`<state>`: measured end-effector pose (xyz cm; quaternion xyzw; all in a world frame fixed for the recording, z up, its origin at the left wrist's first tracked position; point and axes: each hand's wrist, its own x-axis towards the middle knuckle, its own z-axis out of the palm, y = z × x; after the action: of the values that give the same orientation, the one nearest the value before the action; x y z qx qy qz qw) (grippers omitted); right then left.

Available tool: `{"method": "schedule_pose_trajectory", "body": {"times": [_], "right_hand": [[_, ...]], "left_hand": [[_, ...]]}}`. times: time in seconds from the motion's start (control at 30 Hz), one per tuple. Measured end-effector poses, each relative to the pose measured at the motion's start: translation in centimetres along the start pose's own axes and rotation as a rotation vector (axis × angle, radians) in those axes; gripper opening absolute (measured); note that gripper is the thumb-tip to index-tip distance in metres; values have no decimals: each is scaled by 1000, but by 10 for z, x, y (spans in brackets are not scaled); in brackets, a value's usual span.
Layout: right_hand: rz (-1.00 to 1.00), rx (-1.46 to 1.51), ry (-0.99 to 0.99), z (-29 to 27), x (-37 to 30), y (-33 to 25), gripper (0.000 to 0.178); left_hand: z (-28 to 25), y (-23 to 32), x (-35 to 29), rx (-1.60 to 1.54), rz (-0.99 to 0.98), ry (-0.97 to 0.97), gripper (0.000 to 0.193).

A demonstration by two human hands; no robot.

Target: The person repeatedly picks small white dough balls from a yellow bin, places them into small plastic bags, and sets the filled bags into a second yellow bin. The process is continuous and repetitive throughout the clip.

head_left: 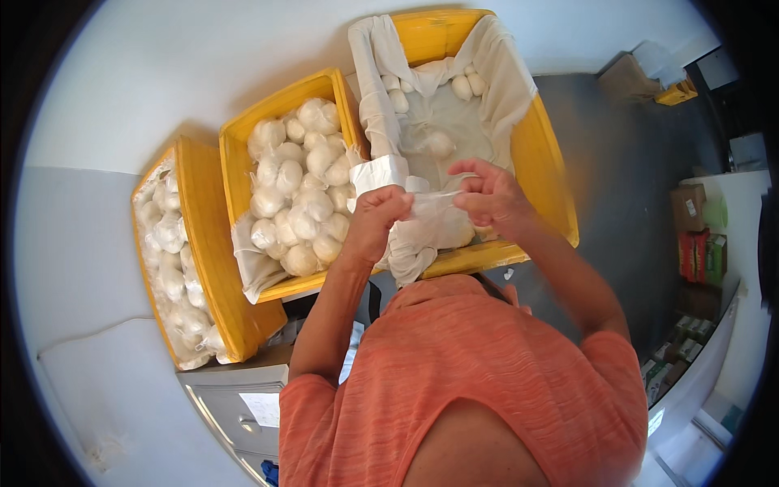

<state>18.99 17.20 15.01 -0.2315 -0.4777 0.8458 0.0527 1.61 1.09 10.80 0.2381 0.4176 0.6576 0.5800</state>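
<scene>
over the right bin, left hand and right hand, fingers clamped on the clear bag between them, seem to be opening it (thin film), so next likely calls for a gentle parting pull.

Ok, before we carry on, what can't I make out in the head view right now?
In the head view:
- Contents, if any, of the clear plastic bag between the left hand and right hand: blurred by creased film.
- Lower layers of the middle yellow bin: hidden by the bagged white balls on top.
- Blue item near the lower edge: too little shows beside the orange shirt.
</scene>
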Motion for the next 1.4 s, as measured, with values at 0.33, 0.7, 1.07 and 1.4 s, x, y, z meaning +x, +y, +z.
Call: {"method": "schedule_pose_trajectory", "body": {"times": [0.33, 0.7, 1.07, 1.4], "right_hand": [[-317, -1100, 429, -85, -55, 21, 11], [-250, -806, 473, -78, 149, 187, 34], [-258, -337, -190, 37, 98, 147, 20], [-410, -1126, -153, 27, 176, 193, 36]], "left_hand": [[13, -107, -6, 268, -245, 58, 26], [-4, -102, -50, 309, -366, 279, 28], [-67, -84, -37, 74, -41, 767, 23], [-93, 12, -101, 424, 238, 1132, 15]]}}
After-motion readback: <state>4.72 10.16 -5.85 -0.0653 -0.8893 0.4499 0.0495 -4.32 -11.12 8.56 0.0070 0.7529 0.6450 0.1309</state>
